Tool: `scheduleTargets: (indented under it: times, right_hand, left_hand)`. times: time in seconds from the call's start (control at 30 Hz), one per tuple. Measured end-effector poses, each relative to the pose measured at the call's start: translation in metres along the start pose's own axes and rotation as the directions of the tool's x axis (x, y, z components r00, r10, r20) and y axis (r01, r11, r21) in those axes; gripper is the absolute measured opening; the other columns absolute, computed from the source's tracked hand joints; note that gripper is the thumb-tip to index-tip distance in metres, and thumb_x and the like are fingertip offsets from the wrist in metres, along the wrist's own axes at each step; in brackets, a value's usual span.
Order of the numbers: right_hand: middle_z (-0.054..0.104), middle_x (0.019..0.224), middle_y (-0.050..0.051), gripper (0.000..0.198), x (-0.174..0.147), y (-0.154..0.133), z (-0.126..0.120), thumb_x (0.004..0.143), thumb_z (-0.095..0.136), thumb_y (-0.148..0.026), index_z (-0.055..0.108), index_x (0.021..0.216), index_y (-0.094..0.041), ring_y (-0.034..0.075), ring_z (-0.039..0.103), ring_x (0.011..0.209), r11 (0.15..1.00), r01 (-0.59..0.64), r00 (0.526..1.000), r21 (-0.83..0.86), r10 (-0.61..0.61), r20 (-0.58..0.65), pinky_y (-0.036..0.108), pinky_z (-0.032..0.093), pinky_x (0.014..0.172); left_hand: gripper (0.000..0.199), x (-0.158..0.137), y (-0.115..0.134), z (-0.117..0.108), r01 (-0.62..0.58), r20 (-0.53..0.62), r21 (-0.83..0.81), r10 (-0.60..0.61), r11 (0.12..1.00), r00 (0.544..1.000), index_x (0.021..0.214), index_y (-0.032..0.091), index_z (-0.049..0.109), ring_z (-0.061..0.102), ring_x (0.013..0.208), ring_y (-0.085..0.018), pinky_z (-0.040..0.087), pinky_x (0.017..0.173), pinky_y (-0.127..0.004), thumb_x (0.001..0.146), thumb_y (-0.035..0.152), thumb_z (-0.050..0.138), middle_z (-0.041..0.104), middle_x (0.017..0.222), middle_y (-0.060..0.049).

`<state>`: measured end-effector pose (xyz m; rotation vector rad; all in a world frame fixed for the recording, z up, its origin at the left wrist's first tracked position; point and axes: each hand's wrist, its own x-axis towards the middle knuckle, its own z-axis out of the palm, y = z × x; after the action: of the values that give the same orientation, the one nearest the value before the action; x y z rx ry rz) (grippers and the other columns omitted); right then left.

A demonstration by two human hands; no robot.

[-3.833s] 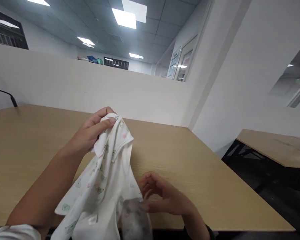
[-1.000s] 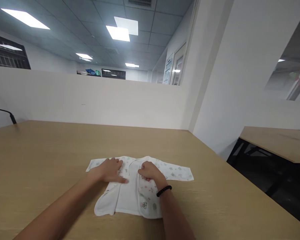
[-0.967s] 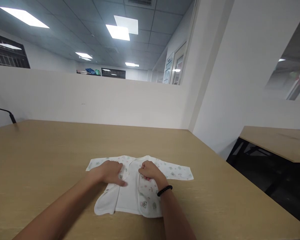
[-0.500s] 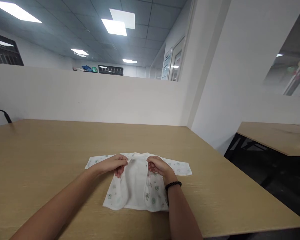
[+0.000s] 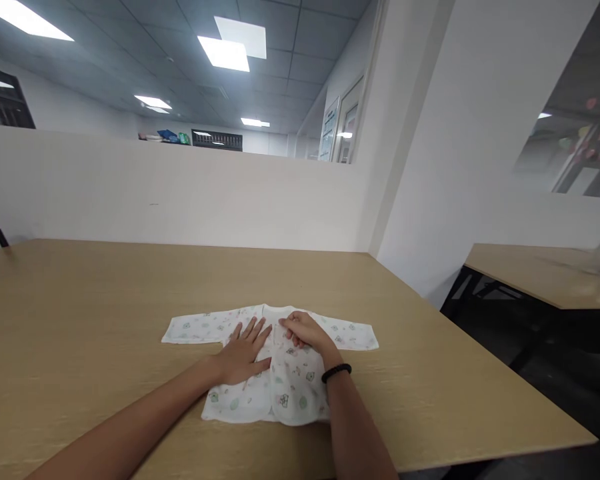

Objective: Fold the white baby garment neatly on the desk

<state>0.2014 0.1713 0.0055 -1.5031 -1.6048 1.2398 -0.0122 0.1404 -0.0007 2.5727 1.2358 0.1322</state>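
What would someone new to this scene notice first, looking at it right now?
First, the small white baby shirt with tiny printed figures, spread flat near the front edge of the tan wooden table, sleeves out to both sides. The left hand lies flat on its chest, fingers spread; the right hand, a black bead bracelet on its wrist, presses near the collar.

White printed baby shirt [image 5: 290,390] lies flat on table, sleeves spread
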Motion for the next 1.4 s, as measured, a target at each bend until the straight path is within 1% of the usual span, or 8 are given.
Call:
scheduleTargets:
  times: [0.1,0.27,0.43,0.57,0.7,0.9,1.13,1.4]
  right_hand:
    - [0.060,0.063,-0.003,0.025,-0.002,-0.006,0.014,0.071,0.071,-0.038,0.055,0.076,-0.019,0.010,0.051,0.050,0.951,0.025,0.984,-0.309,-0.078,-0.162,0.020,0.033,0.047]
    - [0.066,0.074,0.001,0.019,-0.010,-0.016,0.034,0.075,0.067,-0.036,0.060,0.081,-0.020,0.015,0.059,0.065,0.800,0.049,0.970,-0.598,-0.180,-0.162,0.023,0.033,0.054]
    - [0.070,0.089,0.009,0.031,-0.015,-0.022,0.052,0.086,0.052,-0.047,0.063,0.090,-0.018,0.023,0.065,0.084,0.686,0.020,0.957,-0.727,-0.223,-0.184,0.027,0.038,0.063]
    - [0.070,0.094,0.012,0.023,-0.012,-0.021,0.059,0.086,0.053,-0.033,0.064,0.097,-0.016,0.025,0.066,0.088,0.638,0.026,0.954,-0.770,-0.247,-0.172,0.028,0.039,0.066]
    - [0.070,0.090,0.012,0.013,-0.006,-0.018,0.054,0.082,0.057,-0.027,0.065,0.084,-0.017,0.024,0.065,0.083,0.729,0.002,0.940,-0.684,-0.234,-0.247,0.027,0.037,0.061]
    - [0.065,0.068,0.002,0.011,0.004,-0.014,0.046,0.072,0.068,-0.020,0.059,0.067,-0.019,0.015,0.058,0.067,0.909,-0.006,0.920,-0.417,-0.158,-0.357,0.022,0.032,0.056]
    - [0.058,0.055,-0.003,0.016,0.010,-0.009,0.049,0.073,0.064,-0.013,0.055,0.061,-0.018,0.011,0.053,0.056,0.958,0.081,0.928,-0.276,-0.173,-0.329,0.020,0.032,0.054]
    - [0.056,0.051,-0.005,0.010,0.012,-0.003,0.047,0.067,0.061,-0.007,0.061,0.068,-0.017,0.010,0.052,0.051,0.970,0.122,0.958,-0.210,-0.170,-0.231,0.019,0.032,0.050]
  left_hand:
    - [0.081,-0.005,0.003,-0.008,0.019,0.083,0.022,-0.020,1.000,0.996,0.153,0.018,0.019,-0.002,0.146,-0.036,0.002,0.113,-0.059,0.088,0.066,0.030,0.006,0.159,-0.014]
    - [0.084,-0.014,-0.003,-0.024,0.031,0.151,-0.014,-0.029,0.999,0.988,0.150,0.024,0.026,0.008,0.145,-0.039,0.012,0.111,-0.061,0.081,0.065,0.048,0.015,0.158,-0.016]
    - [0.043,-0.004,-0.010,-0.017,0.096,-0.130,0.008,-0.094,0.995,0.987,0.126,0.021,0.053,0.045,0.123,-0.032,0.035,0.100,-0.052,0.090,0.040,0.037,0.051,0.133,-0.014]
    - [0.036,0.016,-0.012,-0.006,0.060,-0.349,-0.050,-0.074,0.997,0.934,0.112,0.017,0.062,0.055,0.104,-0.027,0.041,0.094,-0.044,0.092,0.025,0.032,0.060,0.112,-0.013]
    - [0.030,0.028,-0.015,0.000,-0.092,-0.382,-0.146,0.029,0.985,0.924,0.093,0.019,0.068,0.057,0.097,-0.026,0.043,0.088,-0.037,0.090,0.025,0.039,0.063,0.100,-0.011]
    - [0.018,0.031,-0.021,0.006,-0.105,-0.441,-0.353,-0.067,0.930,0.895,0.081,0.019,0.065,0.059,0.085,-0.024,0.043,0.076,-0.033,0.083,0.027,0.049,0.065,0.085,-0.007]
    - [0.024,0.034,-0.023,0.007,-0.176,-0.429,-0.579,-0.113,0.796,0.896,0.079,0.017,0.061,0.050,0.064,-0.016,0.039,0.062,-0.026,0.084,0.038,0.052,0.058,0.068,-0.001]
    - [0.021,0.034,-0.021,0.008,-0.172,-0.426,-0.636,-0.156,0.753,0.891,0.078,0.017,0.060,0.050,0.065,-0.015,0.038,0.060,-0.025,0.080,0.037,0.053,0.058,0.068,-0.001]
